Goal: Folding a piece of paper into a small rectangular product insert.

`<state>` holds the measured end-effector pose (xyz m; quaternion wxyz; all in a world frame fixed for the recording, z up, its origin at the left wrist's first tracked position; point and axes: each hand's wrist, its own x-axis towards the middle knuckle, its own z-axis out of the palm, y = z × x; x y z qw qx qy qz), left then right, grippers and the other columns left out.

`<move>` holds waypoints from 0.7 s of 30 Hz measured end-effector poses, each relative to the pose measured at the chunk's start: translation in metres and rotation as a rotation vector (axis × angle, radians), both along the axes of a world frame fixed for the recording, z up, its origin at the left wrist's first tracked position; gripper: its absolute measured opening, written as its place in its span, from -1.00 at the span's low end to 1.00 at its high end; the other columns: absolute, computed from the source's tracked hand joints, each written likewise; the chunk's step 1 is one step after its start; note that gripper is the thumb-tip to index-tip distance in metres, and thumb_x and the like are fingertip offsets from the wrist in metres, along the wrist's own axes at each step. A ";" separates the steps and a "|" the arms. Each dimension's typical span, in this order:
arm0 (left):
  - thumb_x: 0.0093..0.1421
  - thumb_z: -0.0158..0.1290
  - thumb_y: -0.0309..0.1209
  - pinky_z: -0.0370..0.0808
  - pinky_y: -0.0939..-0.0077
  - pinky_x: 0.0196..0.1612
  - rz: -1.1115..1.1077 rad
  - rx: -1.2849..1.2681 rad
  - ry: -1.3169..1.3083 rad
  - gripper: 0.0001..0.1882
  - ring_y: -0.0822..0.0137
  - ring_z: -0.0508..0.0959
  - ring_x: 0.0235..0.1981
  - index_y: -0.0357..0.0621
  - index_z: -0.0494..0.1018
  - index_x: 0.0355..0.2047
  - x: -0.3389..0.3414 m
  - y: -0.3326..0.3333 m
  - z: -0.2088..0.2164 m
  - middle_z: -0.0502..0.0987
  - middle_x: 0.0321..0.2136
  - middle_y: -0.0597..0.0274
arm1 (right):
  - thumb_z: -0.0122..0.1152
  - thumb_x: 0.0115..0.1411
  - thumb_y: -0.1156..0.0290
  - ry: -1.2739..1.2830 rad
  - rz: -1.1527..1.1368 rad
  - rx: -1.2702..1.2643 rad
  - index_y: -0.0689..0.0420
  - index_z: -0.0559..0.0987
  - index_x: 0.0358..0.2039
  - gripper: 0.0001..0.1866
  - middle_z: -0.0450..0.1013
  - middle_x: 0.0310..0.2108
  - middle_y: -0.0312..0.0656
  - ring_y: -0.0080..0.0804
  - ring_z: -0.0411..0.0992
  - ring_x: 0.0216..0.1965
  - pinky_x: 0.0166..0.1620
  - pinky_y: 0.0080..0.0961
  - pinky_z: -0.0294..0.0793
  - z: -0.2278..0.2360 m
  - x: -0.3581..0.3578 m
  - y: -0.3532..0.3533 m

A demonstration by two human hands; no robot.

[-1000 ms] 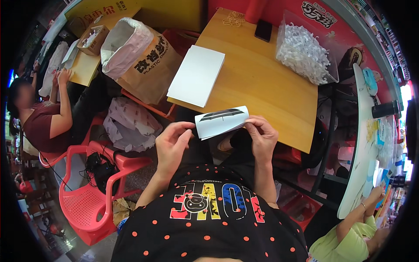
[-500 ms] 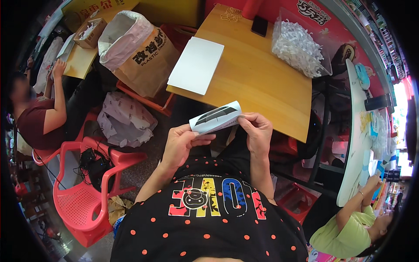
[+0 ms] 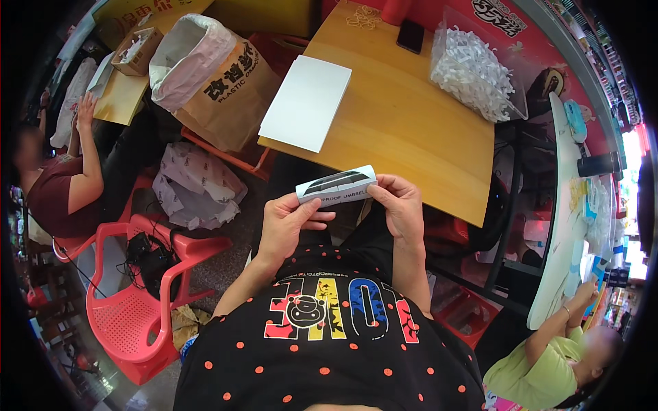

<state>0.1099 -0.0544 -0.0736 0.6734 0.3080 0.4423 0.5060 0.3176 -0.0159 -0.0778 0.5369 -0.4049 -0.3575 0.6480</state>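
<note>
Curled sheet pinched at both ends, held across the body

From my remote seat: one curled white paper sheet with a dark umbrella picture [image 3: 334,183], sitting between the two hands, in front of the torso and just short of the near edge of the yellow wood-look rectangular table [image 3: 418,130]. Long axis runs left to right, right end tipped a bit farther from the body. From the bare left hand [image 3: 282,222] it lies up and to the right; from the bare right hand [image 3: 400,209] it lies to the left. Neither hand is nearer, I'd say: both touch it.

Left hand: thumb on the lower left part of the face, other fingers loosely apart underneath, light pinch. Right hand: thumb and forefinger close together on the right end, remaining fingers curled; I can't fully see the pads behind the paper. Can't tell either whether the sheet is folded or only rolled over.

On the table: flat white paper stack [image 3: 306,104] at the left, beyond the hands; black rectangular phone [image 3: 410,36] at the far side; clear plastic bin of white strips [image 3: 473,77] at far right. Large brown-and-white sack [image 3: 229,113] stands left of the table.
</note>
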 end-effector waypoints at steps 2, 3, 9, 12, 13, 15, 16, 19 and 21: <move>0.25 -0.01 -0.48 0.60 0.60 -0.43 -0.013 -0.021 -0.017 -0.76 0.23 0.64 -0.36 -0.37 0.46 -0.12 -0.001 0.006 -0.002 0.57 -0.26 0.01 | 0.23 0.06 0.65 -0.011 0.002 -0.005 0.34 0.57 -0.31 -0.85 0.54 -0.39 -0.17 -0.54 0.48 -0.36 -0.19 -0.63 0.46 -0.003 0.000 0.006; 0.25 -0.02 -0.48 0.60 0.61 -0.44 -0.009 -0.023 -0.028 -0.75 0.23 0.64 -0.36 -0.37 0.46 -0.11 -0.003 0.009 -0.003 0.57 -0.25 0.00 | 0.23 0.05 0.66 -0.007 0.009 -0.008 0.33 0.57 -0.31 -0.85 0.54 -0.39 -0.17 -0.54 0.48 -0.36 -0.19 -0.63 0.45 -0.005 -0.001 0.010; 0.27 -0.04 -0.47 0.61 0.62 -0.45 0.032 -0.049 -0.148 -0.73 0.22 0.63 -0.33 -0.37 0.42 -0.08 -0.009 0.023 -0.010 0.55 -0.21 -0.02 | 0.25 0.05 0.63 -0.014 0.034 -0.031 0.33 0.59 -0.35 -0.88 0.56 -0.40 -0.14 -0.51 0.51 -0.38 -0.20 -0.60 0.47 -0.017 -0.010 0.030; 0.28 -0.06 -0.46 0.62 0.57 -0.34 0.084 -0.044 -0.197 -0.73 0.23 0.62 -0.27 -0.38 0.42 -0.07 -0.015 0.028 -0.013 0.54 -0.20 -0.02 | 0.24 0.05 0.63 -0.002 0.059 -0.053 0.32 0.59 -0.37 -0.90 0.55 -0.41 -0.16 -0.52 0.50 -0.38 -0.20 -0.61 0.47 -0.018 -0.019 0.038; 0.28 -0.07 -0.46 0.61 0.55 -0.30 0.103 -0.037 -0.204 -0.73 0.23 0.61 -0.24 -0.37 0.42 -0.07 -0.016 0.029 -0.014 0.54 -0.20 -0.01 | 0.24 0.05 0.64 0.005 0.068 -0.057 0.32 0.59 -0.37 -0.90 0.55 -0.41 -0.17 -0.53 0.50 -0.38 -0.20 -0.62 0.47 -0.019 -0.022 0.040; 0.29 -0.08 -0.47 0.58 0.48 -0.15 0.118 -0.031 -0.229 -0.74 0.24 0.60 -0.20 -0.38 0.42 -0.08 -0.021 0.030 -0.012 0.54 -0.19 0.01 | 0.23 0.04 0.65 0.016 0.086 -0.063 0.32 0.58 -0.37 -0.90 0.55 -0.41 -0.18 -0.54 0.49 -0.37 -0.21 -0.63 0.47 -0.021 -0.027 0.046; 0.29 -0.08 -0.47 0.58 0.47 -0.15 0.133 -0.033 -0.228 -0.74 0.24 0.60 -0.20 -0.38 0.42 -0.09 -0.023 0.030 -0.012 0.54 -0.19 0.01 | 0.23 0.04 0.66 0.021 0.095 -0.065 0.32 0.58 -0.37 -0.90 0.55 -0.41 -0.19 -0.54 0.49 -0.37 -0.21 -0.63 0.47 -0.023 -0.028 0.048; 0.30 -0.09 -0.46 0.59 0.47 -0.16 0.166 -0.026 -0.200 -0.74 0.23 0.60 -0.21 -0.38 0.42 -0.09 -0.026 0.030 -0.013 0.54 -0.20 0.00 | 0.22 0.04 0.68 0.028 0.126 -0.071 0.32 0.58 -0.36 -0.89 0.54 -0.40 -0.20 -0.55 0.48 -0.38 -0.21 -0.65 0.46 -0.027 -0.034 0.054; 0.30 -0.09 -0.44 0.60 0.46 -0.17 0.175 -0.007 -0.148 -0.73 0.20 0.60 -0.21 -0.38 0.42 -0.09 -0.028 0.029 -0.016 0.55 -0.20 -0.02 | 0.22 0.04 0.68 0.033 0.144 -0.075 0.32 0.58 -0.36 -0.88 0.54 -0.40 -0.20 -0.56 0.48 -0.38 -0.21 -0.66 0.46 -0.027 -0.037 0.055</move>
